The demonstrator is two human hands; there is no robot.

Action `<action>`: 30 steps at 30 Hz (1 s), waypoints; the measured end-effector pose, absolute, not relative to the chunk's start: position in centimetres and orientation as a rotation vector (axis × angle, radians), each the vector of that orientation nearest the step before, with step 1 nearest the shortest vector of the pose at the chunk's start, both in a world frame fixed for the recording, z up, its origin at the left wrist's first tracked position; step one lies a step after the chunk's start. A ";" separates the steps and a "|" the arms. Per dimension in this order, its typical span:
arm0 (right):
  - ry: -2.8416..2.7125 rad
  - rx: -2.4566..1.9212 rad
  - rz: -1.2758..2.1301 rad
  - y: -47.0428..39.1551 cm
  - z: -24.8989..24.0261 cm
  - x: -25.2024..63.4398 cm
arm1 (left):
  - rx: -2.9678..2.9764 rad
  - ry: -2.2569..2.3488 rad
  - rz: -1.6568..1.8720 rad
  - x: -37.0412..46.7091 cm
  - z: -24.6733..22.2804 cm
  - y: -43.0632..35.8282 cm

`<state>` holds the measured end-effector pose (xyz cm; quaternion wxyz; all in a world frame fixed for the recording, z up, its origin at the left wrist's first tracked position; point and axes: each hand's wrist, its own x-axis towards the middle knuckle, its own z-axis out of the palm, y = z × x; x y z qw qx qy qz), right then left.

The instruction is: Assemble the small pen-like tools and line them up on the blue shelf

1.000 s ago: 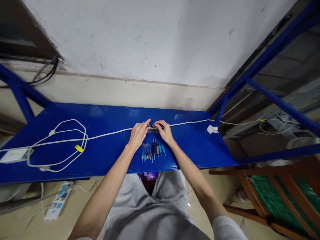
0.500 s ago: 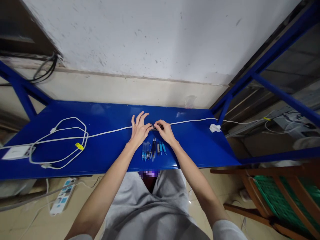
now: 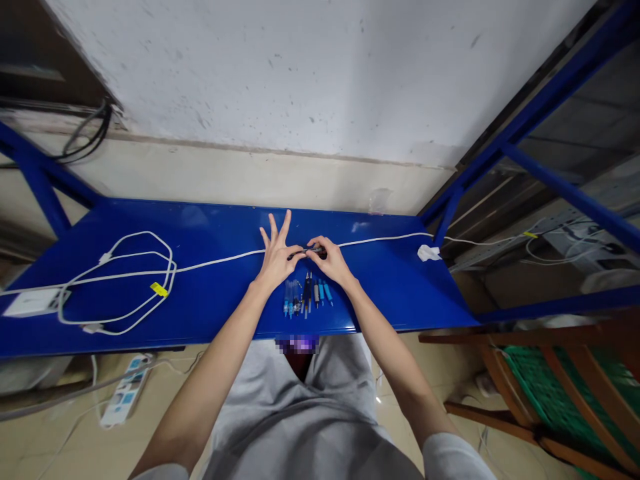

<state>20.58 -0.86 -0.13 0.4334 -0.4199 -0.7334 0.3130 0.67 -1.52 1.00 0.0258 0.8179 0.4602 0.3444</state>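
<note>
Both my hands meet at the middle of a blue metal shelf point(image 3: 210, 300). My left hand point(image 3: 278, 257) pinches one end of a thin dark pen point(image 3: 306, 251) between thumb and forefinger, its other fingers spread upward. My right hand point(image 3: 331, 261) is closed on the pen's other end. Just in front of the hands lies a row of pen parts point(image 3: 306, 296), several of them blue and clear, some dark. A white cable point(image 3: 220, 262) runs across the shelf behind my hands.
A coiled white cable with a yellow tag point(image 3: 159, 289) and a white adapter point(image 3: 31, 302) lie at the left. A white plug point(image 3: 429, 253) sits at the shelf's right end. A power strip point(image 3: 126, 391) lies on the floor. A wooden chair point(image 3: 540, 373) stands at the right.
My left hand's fingers have lifted and spread while thumb and forefinger stay on the pen. Both hands have drawn slightly nearer to me.
</note>
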 end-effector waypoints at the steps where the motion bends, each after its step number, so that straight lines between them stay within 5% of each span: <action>1: -1.825 -1.044 0.767 -0.9 -0.1 20.6 | 2.545 1.412 1.078 0.7 0.9 -1.5; 30: -1.738 -1.194 0.767 -1.3 0.8 20.4 | 2.555 1.299 1.152 0.7 0.1 -1.3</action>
